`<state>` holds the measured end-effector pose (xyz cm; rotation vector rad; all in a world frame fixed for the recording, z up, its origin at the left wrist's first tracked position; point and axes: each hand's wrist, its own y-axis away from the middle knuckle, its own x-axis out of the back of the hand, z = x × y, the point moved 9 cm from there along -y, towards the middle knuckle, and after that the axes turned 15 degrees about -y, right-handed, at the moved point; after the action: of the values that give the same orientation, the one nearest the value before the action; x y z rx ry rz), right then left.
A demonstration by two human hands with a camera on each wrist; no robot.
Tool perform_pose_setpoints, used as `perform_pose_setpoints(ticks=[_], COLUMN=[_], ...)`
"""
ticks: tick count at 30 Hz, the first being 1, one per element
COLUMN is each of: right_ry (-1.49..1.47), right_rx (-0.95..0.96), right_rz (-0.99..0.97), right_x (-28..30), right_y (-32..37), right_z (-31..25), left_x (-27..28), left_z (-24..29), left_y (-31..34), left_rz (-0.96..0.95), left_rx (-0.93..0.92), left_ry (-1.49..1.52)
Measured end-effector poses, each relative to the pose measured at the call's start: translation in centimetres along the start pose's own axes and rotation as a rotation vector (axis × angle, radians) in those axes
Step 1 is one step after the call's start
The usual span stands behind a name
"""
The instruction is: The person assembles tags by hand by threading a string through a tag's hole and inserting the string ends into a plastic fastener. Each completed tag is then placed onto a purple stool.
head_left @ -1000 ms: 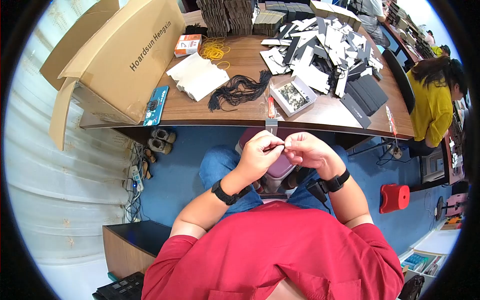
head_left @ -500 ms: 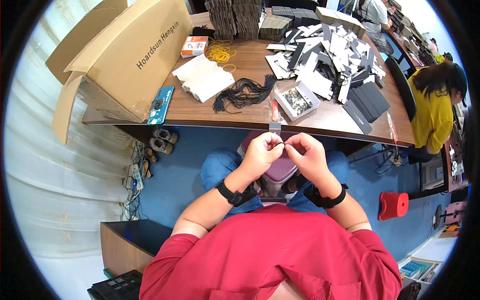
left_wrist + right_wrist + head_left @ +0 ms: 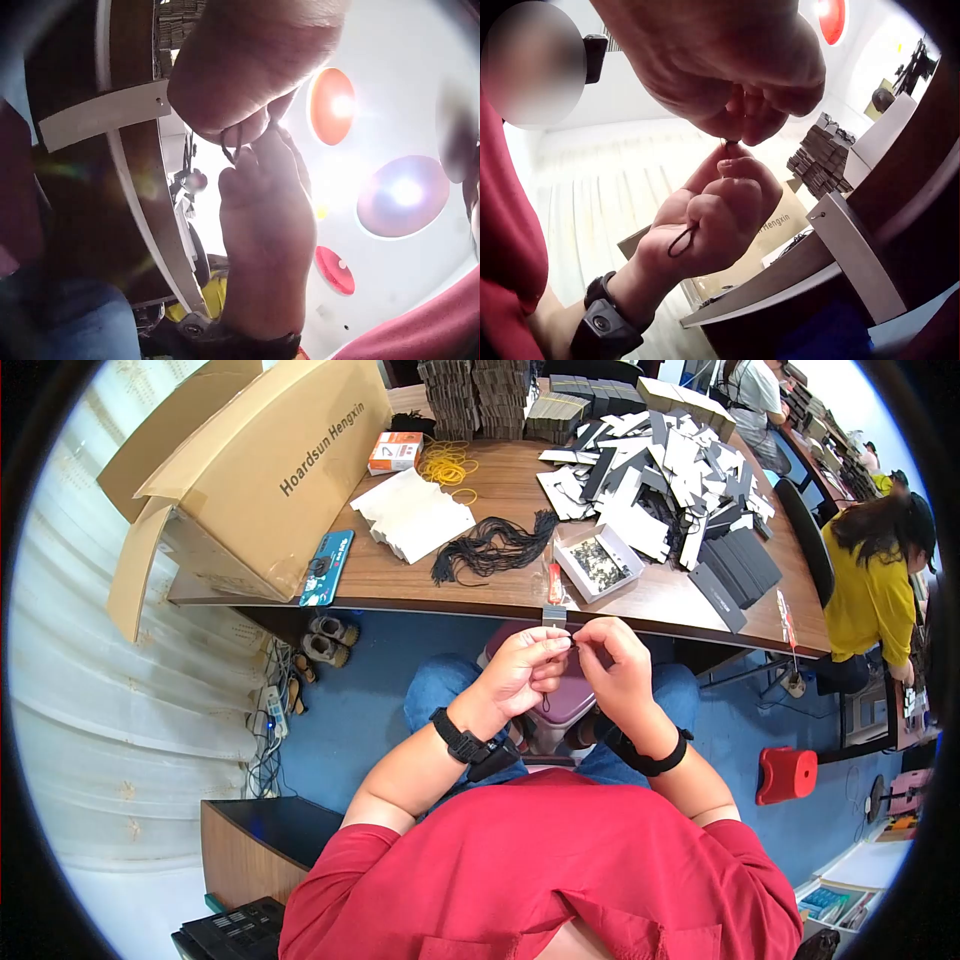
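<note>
Just off the front edge of the surface, the left hand and right hand pinch a black cord between closed fingertips. The right wrist view clearly reveals its loop hanging below; only the head view shows yellow rubber bands on the surface.

Head view looks forward-down from above; wrist views close, tilted upward, sharing fingers, table.

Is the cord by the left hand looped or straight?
Looped: in the right wrist view, the cord bows out from the left hand and doubles back.
</note>
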<state>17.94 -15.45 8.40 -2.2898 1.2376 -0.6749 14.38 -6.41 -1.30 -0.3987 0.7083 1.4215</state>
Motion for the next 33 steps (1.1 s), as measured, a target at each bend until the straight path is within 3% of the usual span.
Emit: perform_pose_setpoints(ticks=[6, 11, 15, 18, 24, 29, 33], right_ry=[-0.069, -0.061, 0.073, 0.117, -0.023, -0.436, -0.56], right_rx=[-0.053, -0.175, 0.014, -0.008, -0.169, -0.522, -0.589], right_rz=[-0.009, -0.012, 0.042, 0.015, 0.016, 0.015, 0.02], right_x=[0.0, 0.3, 0.4, 0.4, 0.7, 0.5, 0.3], right_y=[0.3, 0.3, 0.2, -0.1, 0.2, 2.1, 2.5], right_z=[0.2, 0.9, 0.3, 0.3, 1.4, 5.1, 5.5], left_x=[0.6, 1.0, 1.4, 0.1, -1.4, -1.7, -2.1], left_z=[0.1, 1.0, 1.9, 5.0, 5.5, 5.3, 5.2], left_y=[0.0, 0.3, 0.5, 1.8, 2.6, 2.2, 2.0], left_rz=[0.051, 0.218, 0.302, 0.444, 0.455, 0.387, 0.312], left_rx=[-0.033, -0.146, -0.252, -0.657, -0.62, -0.583, -0.553], left_ry=[-0.019, -0.228, -0.438, -0.973, -1.21, -1.157, -1.149])
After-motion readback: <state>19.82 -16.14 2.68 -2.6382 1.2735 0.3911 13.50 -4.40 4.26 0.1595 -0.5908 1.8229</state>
